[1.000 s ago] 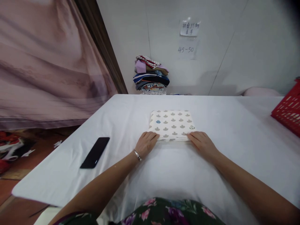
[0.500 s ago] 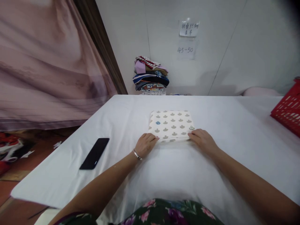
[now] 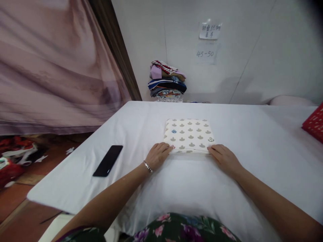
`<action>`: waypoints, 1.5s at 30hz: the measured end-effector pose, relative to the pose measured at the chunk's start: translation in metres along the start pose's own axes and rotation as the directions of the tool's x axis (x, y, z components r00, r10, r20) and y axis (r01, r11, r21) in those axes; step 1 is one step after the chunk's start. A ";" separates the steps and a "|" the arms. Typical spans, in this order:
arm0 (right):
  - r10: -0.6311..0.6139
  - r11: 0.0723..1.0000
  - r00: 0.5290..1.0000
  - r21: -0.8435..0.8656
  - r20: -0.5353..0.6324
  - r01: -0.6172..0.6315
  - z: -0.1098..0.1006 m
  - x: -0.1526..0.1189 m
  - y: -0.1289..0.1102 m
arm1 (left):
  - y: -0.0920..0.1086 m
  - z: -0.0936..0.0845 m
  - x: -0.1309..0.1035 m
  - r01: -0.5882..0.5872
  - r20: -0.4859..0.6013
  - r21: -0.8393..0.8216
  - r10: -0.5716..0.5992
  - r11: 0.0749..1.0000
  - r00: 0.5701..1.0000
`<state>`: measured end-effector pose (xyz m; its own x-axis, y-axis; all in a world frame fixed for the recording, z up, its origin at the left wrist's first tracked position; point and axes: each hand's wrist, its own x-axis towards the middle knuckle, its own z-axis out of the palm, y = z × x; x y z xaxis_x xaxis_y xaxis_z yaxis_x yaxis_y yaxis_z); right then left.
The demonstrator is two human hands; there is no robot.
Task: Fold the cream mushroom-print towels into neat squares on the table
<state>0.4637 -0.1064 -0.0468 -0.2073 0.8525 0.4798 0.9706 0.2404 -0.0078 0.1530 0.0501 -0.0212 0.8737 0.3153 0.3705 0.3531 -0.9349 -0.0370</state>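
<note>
A folded white cloth [image 3: 189,134] with grey mushroom-like prints lies flat on the white-covered table, its layered folded edge facing me. My left hand [image 3: 158,155] is closed at its near left corner, fingers together on the fabric. At the near right corner, my right hand [image 3: 224,158] pinches the edge between thumb and fingers. The thumb of my left hand is mostly hidden. A few prints on the cloth are coloured, one of them blue.
A black phone [image 3: 108,161] lies on the white tablecloth [image 3: 141,127] to the left. Behind the table's far edge rises a stack of folded fabrics [image 3: 167,82]. A red plastic basket [image 3: 314,124] is at the far right. A pink curtain [image 3: 58,67] hangs at the left.
The view has swung slightly left, so everything appears shifted right. My right hand sits slightly lower at the cloth's corner; both hands stay at the near corners.
</note>
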 end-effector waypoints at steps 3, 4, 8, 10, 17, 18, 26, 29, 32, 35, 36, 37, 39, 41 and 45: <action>-0.015 1.000 0.999 0.025 0.035 0.014 -0.002 -0.005 0.001 | -0.002 0.001 -0.002 0.012 -0.004 -0.007 -0.012 1.000 1.000; -0.025 0.999 0.999 0.030 0.044 0.024 -0.002 -0.007 0.001 | -0.003 0.001 -0.003 0.012 -0.001 -0.016 -0.012 1.000 1.000; -0.076 0.997 0.996 0.012 0.042 0.076 0.001 -0.017 0.009 | -0.008 -0.001 -0.007 0.006 0.026 -0.049 -0.005 0.999 1.000; -0.095 0.995 0.994 -0.012 0.047 0.096 0.004 -0.020 0.014 | -0.011 -0.003 -0.007 -0.008 0.054 -0.063 0.012 0.998 0.998; -0.093 0.995 0.994 -0.036 0.056 0.095 0.008 -0.016 0.015 | -0.017 -0.009 0.000 -0.075 0.119 -0.024 0.078 0.997 0.990; -0.091 0.995 0.995 -0.028 0.049 0.092 0.008 -0.015 0.015 | -0.018 -0.008 0.000 -0.073 0.106 -0.008 0.074 0.997 0.992; -0.118 0.993 0.993 0.025 -0.032 0.119 0.005 0.001 0.018 | -0.023 0.007 0.002 -0.070 0.027 0.044 0.069 0.997 0.997; -0.102 0.994 0.994 0.031 -0.039 0.103 0.004 0.006 0.019 | -0.024 0.007 0.005 -0.060 0.037 0.036 0.058 0.998 0.998; -0.094 0.995 0.995 0.027 -0.030 0.095 0.003 0.005 0.020 | -0.025 0.005 0.006 -0.066 0.045 0.030 0.065 0.997 0.997; -0.105 0.994 0.994 0.014 0.009 0.105 0.003 0.002 0.021 | -0.023 0.002 0.004 -0.084 0.055 0.024 0.083 0.996 0.995; -0.111 0.994 0.994 0.007 0.017 0.110 0.003 0.001 0.021 | -0.022 0.000 0.004 -0.084 0.063 0.022 0.082 0.996 0.995; -0.118 0.993 0.993 0.001 0.020 0.118 0.003 0.000 0.021 | -0.021 -0.001 0.004 -0.080 0.074 0.023 0.078 0.997 0.994; -0.129 0.992 0.992 -0.013 0.007 0.129 0.004 0.000 0.022 | -0.019 -0.004 0.007 -0.061 0.095 0.028 0.058 0.998 0.994; -0.132 0.991 0.991 -0.024 -0.017 0.132 0.005 0.002 0.023 | -0.016 -0.006 0.011 -0.046 0.106 0.036 0.042 0.998 0.993; -0.123 0.992 0.991 -0.004 -0.058 0.123 0.009 0.005 0.024 | -0.014 -0.004 0.014 -0.054 0.105 0.045 0.049 0.997 0.993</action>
<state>0.4846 -0.0927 -0.0524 -0.3180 0.7883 0.5268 0.9382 0.3418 0.0548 0.1590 0.0674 -0.0114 0.9205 0.2841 0.2684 0.3198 -0.9423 -0.0993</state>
